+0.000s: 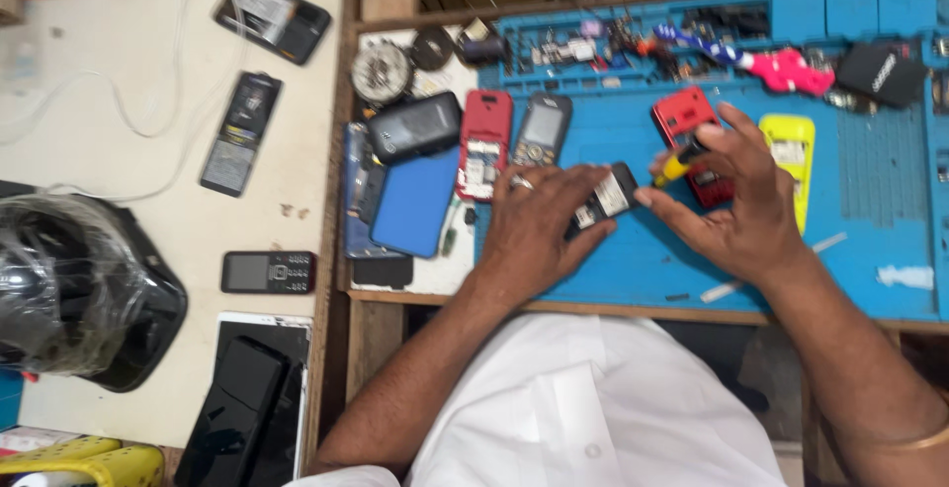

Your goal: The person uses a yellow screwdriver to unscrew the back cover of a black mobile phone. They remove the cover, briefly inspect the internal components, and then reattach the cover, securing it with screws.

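Note:
My left hand (534, 225) grips a small black phone part with a white label (605, 198) over the blue work mat (633, 121). A ring shows on one finger. My right hand (736, 200) holds a yellow-handled screwdriver (674, 164), its tip pointing down at the black part. A red phone (682, 116) lies just behind my right hand, partly hidden by it. A yellow phone body (791, 151) lies to the right of my right hand.
On the mat's left lie a red opened phone (484, 141), a grey keypad phone (542, 129), a black phone (415, 126) and a blue cover (415, 200). The far tray (593, 47) holds small parts and a pink tool (791, 72). More phones lie on the white table (148, 101).

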